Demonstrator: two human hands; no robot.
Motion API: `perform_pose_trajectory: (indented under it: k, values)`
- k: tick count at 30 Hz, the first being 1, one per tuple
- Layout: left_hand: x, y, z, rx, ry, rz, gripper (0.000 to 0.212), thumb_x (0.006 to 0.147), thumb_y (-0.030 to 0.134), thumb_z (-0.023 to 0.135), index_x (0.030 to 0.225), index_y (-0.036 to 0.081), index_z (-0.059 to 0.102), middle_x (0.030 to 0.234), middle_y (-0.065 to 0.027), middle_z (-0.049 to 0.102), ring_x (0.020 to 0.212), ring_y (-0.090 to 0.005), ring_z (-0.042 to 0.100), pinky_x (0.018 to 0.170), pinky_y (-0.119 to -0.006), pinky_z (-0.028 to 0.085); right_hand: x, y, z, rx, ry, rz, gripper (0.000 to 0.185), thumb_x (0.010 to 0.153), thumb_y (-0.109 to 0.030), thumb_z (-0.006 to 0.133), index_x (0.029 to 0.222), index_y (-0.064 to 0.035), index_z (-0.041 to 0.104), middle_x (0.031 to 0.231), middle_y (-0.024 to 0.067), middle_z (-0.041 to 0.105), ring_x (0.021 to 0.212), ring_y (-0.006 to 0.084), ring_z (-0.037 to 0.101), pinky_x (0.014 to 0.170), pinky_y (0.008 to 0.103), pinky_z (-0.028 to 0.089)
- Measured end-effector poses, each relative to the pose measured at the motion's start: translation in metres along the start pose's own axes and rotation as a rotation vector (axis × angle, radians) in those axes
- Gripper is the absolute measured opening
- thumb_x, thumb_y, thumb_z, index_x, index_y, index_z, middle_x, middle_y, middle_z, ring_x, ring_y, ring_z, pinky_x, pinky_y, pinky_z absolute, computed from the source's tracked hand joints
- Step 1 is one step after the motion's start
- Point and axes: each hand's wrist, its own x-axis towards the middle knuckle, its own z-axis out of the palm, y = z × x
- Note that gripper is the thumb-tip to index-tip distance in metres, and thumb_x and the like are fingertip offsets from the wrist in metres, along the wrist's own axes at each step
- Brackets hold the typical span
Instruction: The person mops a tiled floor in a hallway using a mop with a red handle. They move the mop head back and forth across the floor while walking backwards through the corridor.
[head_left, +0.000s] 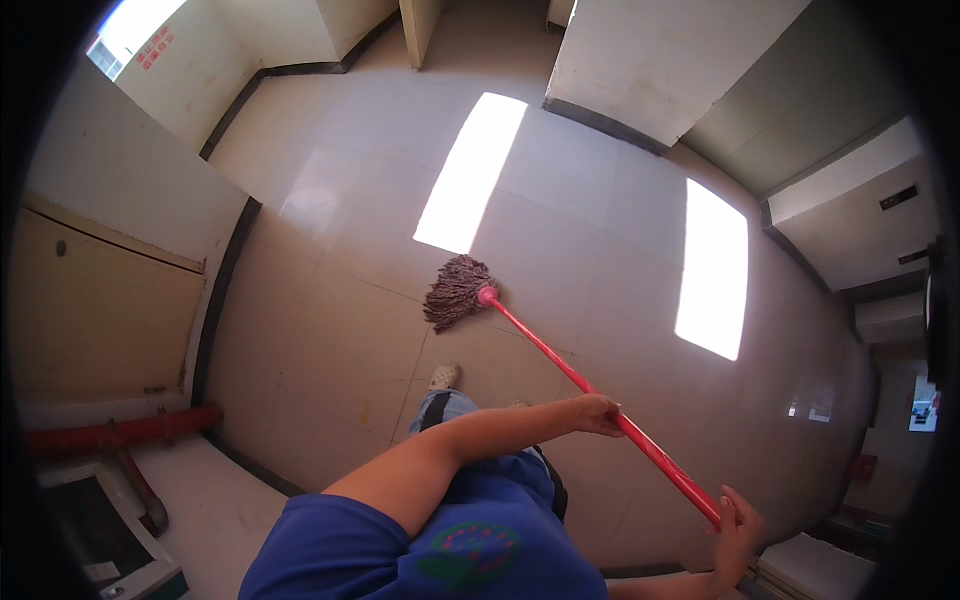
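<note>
A string mop (456, 294) with a dark brownish-purple head lies with its strands spread on the tiled floor (360, 247). Its red handle (544, 346) slants from a pink collar down to the right. Around the middle of the handle my left hand (600, 416) is closed. My right hand (736, 521) holds the handle's upper end, some of its fingers partly extended. One light-coloured shoe (444, 375) shows just behind the mop head; the other foot is mostly hidden by my left forearm.
Bright sunlight patches (472, 172) fall beyond the mop. On the left stand a wall with a beige panel door (105, 300) and a red pipe (127, 429). A pale wall corner (645, 67) juts in ahead. White boxy stacks (814, 562) are at lower right.
</note>
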Motion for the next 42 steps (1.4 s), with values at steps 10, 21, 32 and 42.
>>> perform_pose_trajectory:
  k: [10,21,32,42]
  values:
    - [0.032,-0.027,0.055,0.059,-0.019,0.231,0.010,0.072,0.010,0.045,0.075,0.001,0.044,0.072,-0.0072,0.047,0.067,-0.0175,0.049,0.068,-0.029,0.043,-0.010,0.003,-0.013,-0.004,0.244,-0.125,0.017,0.072,-0.007,0.045,0.085,-0.0027,0.054,0.050,0.0029,0.046,0.039,0.0044,0.039,0.030,0.0164,0.031]
    - [0.010,0.012,0.011,-0.031,-0.051,0.389,0.012,0.073,0.009,0.044,0.077,-0.002,0.042,0.076,-0.0104,0.046,0.073,-0.0194,0.048,0.068,-0.031,0.044,0.026,-0.014,0.014,0.220,0.101,-0.208,0.016,0.072,-0.009,0.045,0.084,-0.0022,0.054,0.048,0.0038,0.047,0.032,0.0058,0.039,0.028,0.0164,0.029]
    - [-0.093,0.104,-0.169,-0.063,0.221,0.667,0.011,0.070,0.008,0.048,0.073,-0.001,0.045,0.074,-0.0112,0.050,0.071,-0.0203,0.051,0.067,-0.031,0.044,0.037,-0.047,0.186,0.328,-0.202,-0.227,0.016,0.070,-0.010,0.045,0.081,-0.0042,0.056,0.049,0.0060,0.052,0.035,0.0074,0.044,0.033,0.0196,0.035]
    - [-0.238,0.113,-0.328,-0.087,0.574,0.774,0.015,0.075,0.017,0.043,0.066,0.005,0.043,0.062,-0.0065,0.048,0.063,-0.0181,0.052,0.057,-0.028,0.046,-0.029,-0.090,0.323,0.207,-0.553,-0.741,0.019,0.069,-0.018,0.047,0.084,-0.0096,0.054,0.066,0.0123,0.053,0.060,0.0245,0.051,0.057,0.0313,0.040]
